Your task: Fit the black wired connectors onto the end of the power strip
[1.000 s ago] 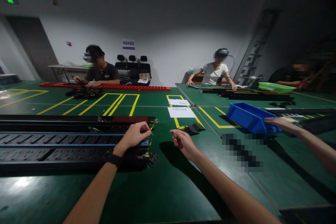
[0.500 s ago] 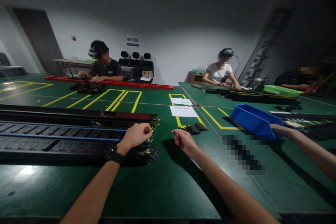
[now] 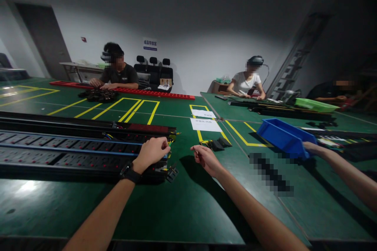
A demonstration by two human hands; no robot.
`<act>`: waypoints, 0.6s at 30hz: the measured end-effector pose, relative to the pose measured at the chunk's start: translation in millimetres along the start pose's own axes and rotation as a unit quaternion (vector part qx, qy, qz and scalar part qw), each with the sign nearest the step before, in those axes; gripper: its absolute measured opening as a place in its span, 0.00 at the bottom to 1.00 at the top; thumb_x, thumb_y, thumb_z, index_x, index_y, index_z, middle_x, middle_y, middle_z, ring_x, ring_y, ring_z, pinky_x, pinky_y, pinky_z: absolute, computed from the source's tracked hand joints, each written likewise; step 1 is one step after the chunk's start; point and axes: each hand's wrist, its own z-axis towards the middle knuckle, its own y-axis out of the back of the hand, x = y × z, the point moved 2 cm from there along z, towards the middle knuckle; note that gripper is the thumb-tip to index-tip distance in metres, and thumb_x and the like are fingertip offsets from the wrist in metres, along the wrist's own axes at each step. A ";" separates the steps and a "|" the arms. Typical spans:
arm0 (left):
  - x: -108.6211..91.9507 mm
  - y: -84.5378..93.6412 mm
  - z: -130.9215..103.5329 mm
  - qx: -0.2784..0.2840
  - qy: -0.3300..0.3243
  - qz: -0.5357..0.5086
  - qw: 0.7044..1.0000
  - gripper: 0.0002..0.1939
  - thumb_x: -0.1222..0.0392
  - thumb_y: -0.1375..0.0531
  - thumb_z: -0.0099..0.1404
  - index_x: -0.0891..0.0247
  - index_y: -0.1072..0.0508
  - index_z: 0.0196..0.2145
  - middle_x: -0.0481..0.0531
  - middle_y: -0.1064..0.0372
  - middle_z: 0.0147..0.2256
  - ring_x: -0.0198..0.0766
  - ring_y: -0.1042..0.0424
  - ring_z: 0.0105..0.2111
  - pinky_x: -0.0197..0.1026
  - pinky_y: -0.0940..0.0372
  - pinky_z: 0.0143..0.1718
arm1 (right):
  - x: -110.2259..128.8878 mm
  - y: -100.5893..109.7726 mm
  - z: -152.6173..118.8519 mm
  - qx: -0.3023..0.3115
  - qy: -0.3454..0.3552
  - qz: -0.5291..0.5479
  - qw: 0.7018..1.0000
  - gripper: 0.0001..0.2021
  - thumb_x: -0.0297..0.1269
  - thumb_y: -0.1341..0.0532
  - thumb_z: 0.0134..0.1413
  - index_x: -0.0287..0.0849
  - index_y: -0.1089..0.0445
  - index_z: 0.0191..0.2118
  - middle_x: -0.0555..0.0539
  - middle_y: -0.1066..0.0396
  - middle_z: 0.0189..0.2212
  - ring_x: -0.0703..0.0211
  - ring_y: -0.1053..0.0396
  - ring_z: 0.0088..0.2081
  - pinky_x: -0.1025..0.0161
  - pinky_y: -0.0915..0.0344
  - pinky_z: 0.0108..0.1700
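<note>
My left hand [image 3: 153, 152], with a black watch on the wrist, rests over the right end of the long black socket strips [image 3: 88, 153]. Its fingers are curled near yellow-green wires [image 3: 171, 142]; what they grip, if anything, is hidden. A black connector [image 3: 171, 173] hangs at the strip's end, just below that hand. My right hand [image 3: 205, 157] is held above the green table with thumb and fingers pinched; anything between them is too small to make out. Beyond it lie black connectors with wires [image 3: 218, 144].
At the right, another person's hand [image 3: 312, 148] touches a blue bin [image 3: 282, 137]. White papers [image 3: 206, 124] lie on the green table [image 3: 188, 211]. Two people work across it, behind a red rail [image 3: 165, 94] and black strips [image 3: 271, 108]. A green tray [image 3: 315, 104] stands at the back right.
The view has shifted slightly. My right hand has moved a little to the left, and my left hand has hardly moved. Across the table, the person in white has drawn one hand back.
</note>
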 end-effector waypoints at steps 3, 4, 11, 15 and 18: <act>-1.6 0.6 -1.7 0.000 0.002 0.009 1.000 0.12 0.50 0.42 0.66 0.57 0.23 0.36 0.51 0.22 0.34 0.42 0.24 0.35 0.38 0.39 0.34 | -0.3 -0.1 0.1 0.008 0.001 -0.008 1.000 0.17 0.49 0.28 0.42 0.39 0.23 0.32 0.54 0.37 0.20 0.70 0.44 0.21 0.69 0.51 0.22; -2.1 0.7 -2.5 0.001 -0.002 0.015 1.000 0.12 0.50 0.43 0.66 0.57 0.23 0.36 0.52 0.22 0.34 0.42 0.24 0.35 0.38 0.39 0.35 | -0.3 -0.1 0.1 0.010 0.002 -0.012 1.000 0.17 0.49 0.28 0.42 0.39 0.23 0.32 0.54 0.37 0.20 0.70 0.44 0.21 0.69 0.51 0.22; -10.0 -3.2 -6.6 0.012 -0.063 0.057 0.996 0.18 0.49 0.49 0.71 0.59 0.23 0.35 0.56 0.22 0.34 0.44 0.24 0.36 0.40 0.36 0.39 | -0.7 -0.3 0.7 0.016 0.004 -0.023 1.000 0.18 0.50 0.28 0.43 0.39 0.23 0.32 0.54 0.36 0.20 0.69 0.43 0.21 0.69 0.51 0.22; -13.8 -5.3 -6.1 0.018 -0.089 0.042 0.995 0.23 0.49 0.54 0.74 0.60 0.23 0.35 0.58 0.22 0.37 0.44 0.24 0.38 0.41 0.36 0.42 | 1.0 -1.2 -0.5 0.020 0.002 -0.028 0.999 0.18 0.50 0.28 0.43 0.39 0.23 0.32 0.54 0.36 0.20 0.69 0.43 0.21 0.68 0.51 0.22; -13.4 -5.0 -5.8 0.020 -0.084 0.034 0.996 0.24 0.49 0.55 0.74 0.60 0.22 0.35 0.57 0.22 0.36 0.44 0.24 0.37 0.41 0.36 0.41 | 2.3 -1.7 -1.9 0.021 0.003 -0.031 0.999 0.18 0.50 0.28 0.42 0.39 0.24 0.32 0.54 0.35 0.20 0.69 0.43 0.21 0.68 0.52 0.22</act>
